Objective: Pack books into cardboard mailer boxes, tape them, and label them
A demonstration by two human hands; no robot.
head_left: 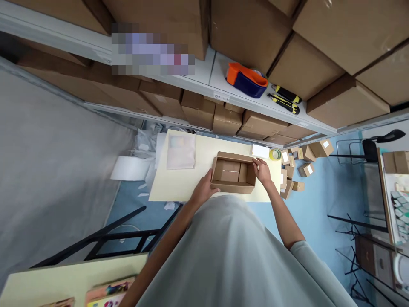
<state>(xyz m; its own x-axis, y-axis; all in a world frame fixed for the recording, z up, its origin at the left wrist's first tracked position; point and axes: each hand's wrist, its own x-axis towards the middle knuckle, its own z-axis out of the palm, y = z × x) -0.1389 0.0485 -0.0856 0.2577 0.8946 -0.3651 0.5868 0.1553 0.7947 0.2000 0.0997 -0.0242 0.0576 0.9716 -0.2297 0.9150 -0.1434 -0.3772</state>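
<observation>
Left hand [204,190] and right hand [262,170] steady the open brown cardboard box [233,186] on the pale worktop [206,149], fingers clasping its ends

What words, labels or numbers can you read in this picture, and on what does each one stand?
No text can be read.
Shelf-edge label: too small.
White labels on the small boxes: too small.
Book covers: print blurred.
Patch on the upper shelf: blurred out.
Open box: no print seen.

Packing stockroom — shelves [204,74] stacked with cartons [348,30], tape dispenser [246,79].
</observation>
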